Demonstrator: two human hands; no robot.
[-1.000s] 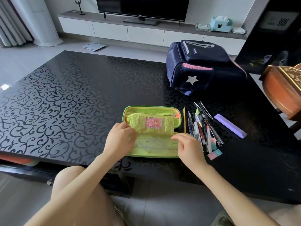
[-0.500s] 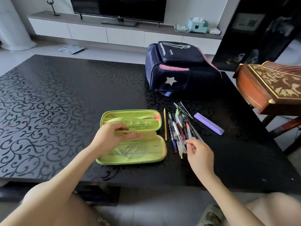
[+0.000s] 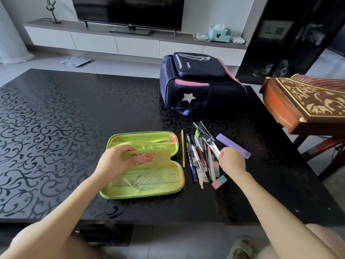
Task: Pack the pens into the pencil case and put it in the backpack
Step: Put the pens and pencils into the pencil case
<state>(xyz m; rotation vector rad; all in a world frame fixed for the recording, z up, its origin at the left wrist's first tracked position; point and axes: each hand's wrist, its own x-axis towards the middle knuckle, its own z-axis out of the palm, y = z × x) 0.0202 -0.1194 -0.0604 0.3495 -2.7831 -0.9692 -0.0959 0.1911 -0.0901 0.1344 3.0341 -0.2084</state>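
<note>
- Pencil case [image 3: 145, 181]: green, lying open on the black patterned table [image 3: 56, 128], near the front edge, left of the loose stationery. Far half shows a mesh pocket; near half shows a clear inner sleeve.
- Left hand [image 3: 113, 162]: rests over the case's middle, fingers curled on the inner divider flap [image 3: 149, 158], thumb side toward the far half. The flap stands tilted between the two halves.
- Right hand [image 3: 232, 160]: over the right part of the pen pile, fingers closed narrowly on a clear-barrelled pen [image 3: 212, 146]. The pen's far end points up and left; whether that end is lifted off the pile cannot be told.
- Pens [image 3: 197, 157]: loose cluster just right of the case, mostly lengthwise near-to-far, overlapping each other.
- Yellow pencil [image 3: 183, 148]: lies alone between case and cluster, just beside the case's right edge.
- Pastel eraser [image 3: 220, 182]: near end of the pile, just below the right hand.
- Purple bar [image 3: 233, 145]: right of the pile, diagonal, partly behind the right hand.
- Backpack [image 3: 197, 85]: navy with pink trim and a white star, on the far side of the table, well apart from the case. Visible zips appear closed.
</note>
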